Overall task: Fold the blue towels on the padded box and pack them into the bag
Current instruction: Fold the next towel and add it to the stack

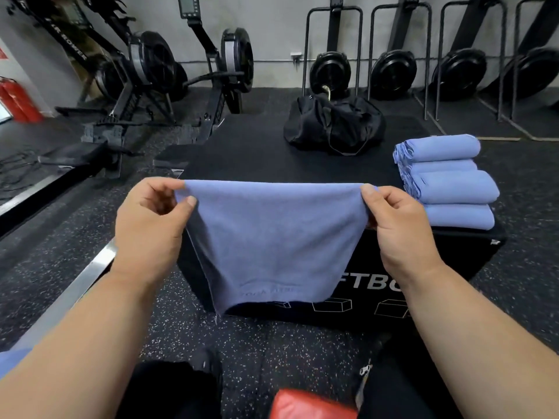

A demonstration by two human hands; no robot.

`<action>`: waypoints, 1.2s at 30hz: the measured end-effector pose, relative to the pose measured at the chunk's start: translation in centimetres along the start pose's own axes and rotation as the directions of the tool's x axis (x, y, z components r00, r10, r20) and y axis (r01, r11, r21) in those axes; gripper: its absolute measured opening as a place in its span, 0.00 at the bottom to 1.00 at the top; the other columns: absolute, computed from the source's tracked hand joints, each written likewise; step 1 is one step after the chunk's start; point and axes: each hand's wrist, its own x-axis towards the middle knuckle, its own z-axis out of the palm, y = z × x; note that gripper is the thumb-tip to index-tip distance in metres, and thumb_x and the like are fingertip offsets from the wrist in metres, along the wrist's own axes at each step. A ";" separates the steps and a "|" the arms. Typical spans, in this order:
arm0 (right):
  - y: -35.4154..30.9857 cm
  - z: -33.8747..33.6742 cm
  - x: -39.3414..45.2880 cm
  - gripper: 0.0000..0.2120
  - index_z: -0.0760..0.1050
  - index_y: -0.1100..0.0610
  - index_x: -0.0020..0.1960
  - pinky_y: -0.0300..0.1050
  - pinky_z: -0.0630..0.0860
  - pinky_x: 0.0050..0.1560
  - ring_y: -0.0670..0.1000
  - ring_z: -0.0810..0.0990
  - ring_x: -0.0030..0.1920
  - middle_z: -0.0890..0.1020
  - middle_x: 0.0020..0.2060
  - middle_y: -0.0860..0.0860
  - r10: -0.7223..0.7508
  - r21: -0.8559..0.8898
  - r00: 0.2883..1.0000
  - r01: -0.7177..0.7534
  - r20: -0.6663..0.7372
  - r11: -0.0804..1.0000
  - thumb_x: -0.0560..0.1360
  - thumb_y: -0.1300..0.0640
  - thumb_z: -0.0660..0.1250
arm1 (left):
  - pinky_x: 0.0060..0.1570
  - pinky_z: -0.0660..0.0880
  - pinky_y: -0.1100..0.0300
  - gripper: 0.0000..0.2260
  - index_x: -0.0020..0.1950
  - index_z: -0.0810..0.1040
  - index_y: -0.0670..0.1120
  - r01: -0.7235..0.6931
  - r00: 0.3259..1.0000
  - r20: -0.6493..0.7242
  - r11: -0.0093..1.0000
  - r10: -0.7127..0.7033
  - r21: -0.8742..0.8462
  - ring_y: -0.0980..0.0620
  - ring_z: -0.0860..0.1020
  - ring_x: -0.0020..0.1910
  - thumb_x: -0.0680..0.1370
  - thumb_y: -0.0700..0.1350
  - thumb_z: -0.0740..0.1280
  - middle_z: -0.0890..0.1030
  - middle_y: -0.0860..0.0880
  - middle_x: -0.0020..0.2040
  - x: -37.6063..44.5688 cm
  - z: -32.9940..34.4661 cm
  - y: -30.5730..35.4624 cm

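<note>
I hold a blue towel (272, 237) stretched out in the air in front of the black padded box (242, 152). My left hand (151, 219) pinches its upper left corner and my right hand (399, 222) pinches its upper right corner. The towel hangs down over the box's front face. A stack of several folded blue towels (447, 182) lies on the right side of the box top. A black bag (332, 125) sits crumpled at the far end of the box.
Rowing machines (145, 74) stand at the back left and more are stored upright along the back wall (393, 71). A metal rail (69, 288) runs along the speckled rubber floor on the left. A red cushion (308, 403) lies between my legs.
</note>
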 end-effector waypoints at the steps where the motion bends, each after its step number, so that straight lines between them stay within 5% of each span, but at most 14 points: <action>1: -0.1 0.3 1.0 0.12 0.81 0.55 0.42 0.51 0.74 0.47 0.49 0.75 0.41 0.80 0.39 0.51 -0.001 -0.016 1.000 0.001 0.006 1.000 0.82 0.50 0.71 | 0.48 0.76 0.61 0.12 0.53 0.81 0.55 -0.010 1.000 0.015 1.000 0.010 0.001 0.57 0.76 0.42 0.79 0.37 0.75 0.80 0.53 0.45 1.2 0.5 -0.2; 4: -0.1 1.6 6.3 0.06 0.85 0.55 0.52 0.42 0.78 0.47 0.44 0.80 0.42 0.86 0.43 0.47 -0.040 -0.144 0.996 0.051 0.075 0.988 0.82 0.56 0.69 | 0.49 0.77 0.62 0.16 0.56 0.80 0.56 -0.028 0.997 0.074 1.000 0.028 -0.003 0.56 0.77 0.44 0.78 0.36 0.74 0.81 0.53 0.48 6.7 2.6 -0.8; 9: -0.5 6.0 21.8 0.11 0.84 0.54 0.60 0.41 0.79 0.47 0.45 0.83 0.45 0.87 0.49 0.47 -0.012 -0.276 0.988 0.053 0.151 0.960 0.81 0.60 0.66 | 0.63 0.80 0.46 0.24 0.65 0.78 0.59 0.082 0.981 0.168 0.994 -0.093 0.069 0.51 0.83 0.59 0.72 0.44 0.78 0.84 0.53 0.62 20.8 7.6 -4.2; 13: 2.3 7.1 27.0 0.24 0.73 0.53 0.75 0.47 0.77 0.66 0.51 0.81 0.65 0.81 0.65 0.48 0.280 -0.693 0.896 0.043 0.346 0.720 0.80 0.57 0.71 | 0.64 0.73 0.57 0.31 0.78 0.73 0.49 0.237 0.929 0.182 0.895 -0.323 0.377 0.49 0.77 0.70 0.76 0.44 0.78 0.75 0.46 0.75 24.9 10.4 -8.5; 15: 4.6 6.7 25.8 0.30 0.66 0.55 0.80 0.43 0.72 0.63 0.48 0.76 0.63 0.77 0.65 0.46 0.344 -0.795 0.873 0.078 0.346 0.601 0.80 0.57 0.71 | 0.59 0.71 0.61 0.25 0.75 0.76 0.48 0.273 0.932 0.112 0.871 -0.344 0.409 0.49 0.79 0.67 0.78 0.43 0.75 0.78 0.47 0.72 23.2 10.6 -10.6; 16: 6.3 6.2 25.1 0.31 0.64 0.55 0.81 0.42 0.71 0.59 0.48 0.75 0.59 0.76 0.63 0.46 0.354 -0.781 0.888 0.009 0.293 0.624 0.81 0.57 0.71 | 0.57 0.71 0.62 0.22 0.72 0.78 0.48 0.283 0.934 0.088 0.869 -0.345 0.407 0.50 0.80 0.63 0.78 0.44 0.74 0.80 0.49 0.67 21.8 10.5 -11.6; 20: 12.9 3.2 20.1 0.29 0.73 0.51 0.76 0.44 0.75 0.57 0.48 0.81 0.57 0.79 0.63 0.46 0.271 -0.763 0.952 -0.069 0.143 0.642 0.77 0.48 0.71 | 0.44 0.72 0.73 0.12 0.61 0.82 0.50 0.319 0.929 0.049 0.862 -0.366 0.395 0.66 0.81 0.41 0.78 0.49 0.75 0.83 0.59 0.46 13.3 9.6 -15.0; 25: 14.7 0.3 14.5 0.17 0.83 0.46 0.66 0.24 0.67 0.61 0.41 0.76 0.60 0.78 0.61 0.43 0.087 -0.729 0.978 0.082 0.191 0.680 0.77 0.52 0.75 | 0.62 0.75 0.60 0.13 0.64 0.85 0.58 0.076 0.964 0.188 0.873 -0.187 0.482 0.65 0.80 0.57 0.80 0.50 0.73 0.84 0.63 0.55 7.0 9.2 -16.3; 29: 15.3 -0.1 12.8 0.13 0.85 0.39 0.60 0.46 0.69 0.72 0.47 0.72 0.66 0.78 0.66 0.42 0.057 -0.794 0.966 0.172 0.251 0.583 0.76 0.46 0.76 | 0.66 0.67 0.61 0.24 0.76 0.76 0.57 0.002 0.962 0.227 0.838 -0.150 0.545 0.55 0.76 0.63 0.80 0.49 0.73 0.79 0.54 0.61 7.3 8.9 -17.2; 36: 15.6 -0.2 12.7 0.09 0.85 0.40 0.55 0.39 0.72 0.62 0.46 0.77 0.61 0.81 0.55 0.37 -0.034 -0.746 0.976 0.186 0.214 0.639 0.78 0.52 0.74 | 0.65 0.75 0.48 0.19 0.73 0.77 0.60 -0.072 0.963 0.253 0.810 -0.097 0.582 0.47 0.78 0.59 0.81 0.51 0.69 0.80 0.52 0.57 8.5 8.7 -18.6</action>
